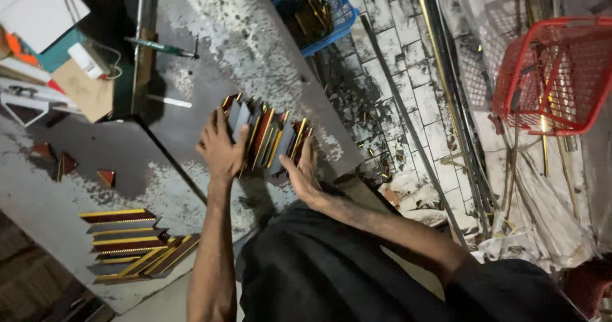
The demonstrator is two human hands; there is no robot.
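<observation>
Gold-edged, dark red and black frame pieces (268, 137) stand on edge in a tight row, and both hands are squeezing them from either side. Left hand (221, 149) is flat against the near end of the row, fingers spread and pointing up over the tops of the pieces. Right hand (304, 172) presses in from the other end, palm open, fingers straight, thumb out. Neither hand pinches anything; they clamp the row between open palms. The pieces lean a little, packed face to face, sitting on the grey, paint-flecked tabletop (210, 48) right between the two hands.

Below the left forearm, toward the person's body, a second lot of longer frame strips (131, 242) lies flat in a loose stack, same gold and dark red stripes. Out to the left of the left hand, three small triangular offcuts (67, 164) lie apart on the tabletop. Beyond the left hand, a green-handled tool (159, 47) rests across the surface, with a cardboard piece (83, 89) and a small white box (85, 61) farther left.

Beyond the hands, a blue plastic basket (338, 16) holds more dark pieces. Far off to the right of the right hand, a red wire basket (554, 73) sits above long metal rails (446, 86) and a littered tiled floor (389, 86).
</observation>
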